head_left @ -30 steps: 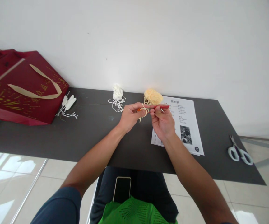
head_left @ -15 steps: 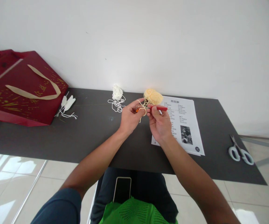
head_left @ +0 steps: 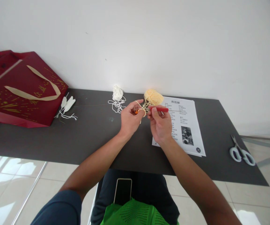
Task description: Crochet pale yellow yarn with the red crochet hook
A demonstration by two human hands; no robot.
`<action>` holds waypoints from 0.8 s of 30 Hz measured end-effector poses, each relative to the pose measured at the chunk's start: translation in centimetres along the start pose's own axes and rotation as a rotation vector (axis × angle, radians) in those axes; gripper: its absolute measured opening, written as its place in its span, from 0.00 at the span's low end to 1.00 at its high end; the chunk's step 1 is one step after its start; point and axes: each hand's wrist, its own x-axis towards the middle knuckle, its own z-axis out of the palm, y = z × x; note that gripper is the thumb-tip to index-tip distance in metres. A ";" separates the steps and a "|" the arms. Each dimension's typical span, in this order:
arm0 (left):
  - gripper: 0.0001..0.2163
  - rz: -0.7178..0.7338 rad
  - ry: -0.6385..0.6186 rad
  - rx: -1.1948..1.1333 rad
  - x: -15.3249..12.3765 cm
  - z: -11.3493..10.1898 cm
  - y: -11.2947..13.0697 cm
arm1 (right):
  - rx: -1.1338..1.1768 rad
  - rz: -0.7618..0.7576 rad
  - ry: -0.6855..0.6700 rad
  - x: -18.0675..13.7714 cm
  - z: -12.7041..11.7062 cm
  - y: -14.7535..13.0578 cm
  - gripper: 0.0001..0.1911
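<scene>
My left hand [head_left: 131,117] pinches a small piece of cream yarn work [head_left: 143,112], with a strand looped over its fingers. A small orange bit [head_left: 136,112], perhaps a stitch marker, shows beside the thumb. In my right hand [head_left: 160,123] is a crochet hook [head_left: 159,109] with a red handle, gripped between thumb and fingers. Its thin metal tip points left into the yarn at the left fingertips; exactly where it enters is too small to tell. Just behind the hands lies a pale yellow ball of yarn [head_left: 153,97], with loose strands running toward them.
White yarn [head_left: 118,93] lies by the wall. Printed sheets [head_left: 188,115] rest under and beyond my right hand. Scissors [head_left: 241,153] are at the table's right end. A dark red bag [head_left: 24,90] stands left, near small white pieces with strings [head_left: 68,104]. A phone [head_left: 122,191] rests on my lap.
The red hook has turned slightly and now lies more level. My fingers have shifted a little around the yarn; both hands keep nearly the same place.
</scene>
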 end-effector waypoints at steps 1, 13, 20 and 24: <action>0.18 0.010 0.001 0.004 0.0 0.0 0.0 | -0.011 -0.011 0.001 0.0 0.0 -0.1 0.06; 0.17 0.121 0.059 0.032 0.4 0.0 -0.2 | -0.034 -0.168 -0.033 0.0 -0.5 -0.2 0.09; 0.16 0.141 0.078 0.064 0.3 -0.1 -0.2 | -0.089 -0.268 -0.044 0.1 -0.9 0.1 0.09; 0.16 0.149 0.069 0.059 0.4 -0.1 -0.2 | -0.116 -0.303 -0.049 0.0 -1.0 0.3 0.09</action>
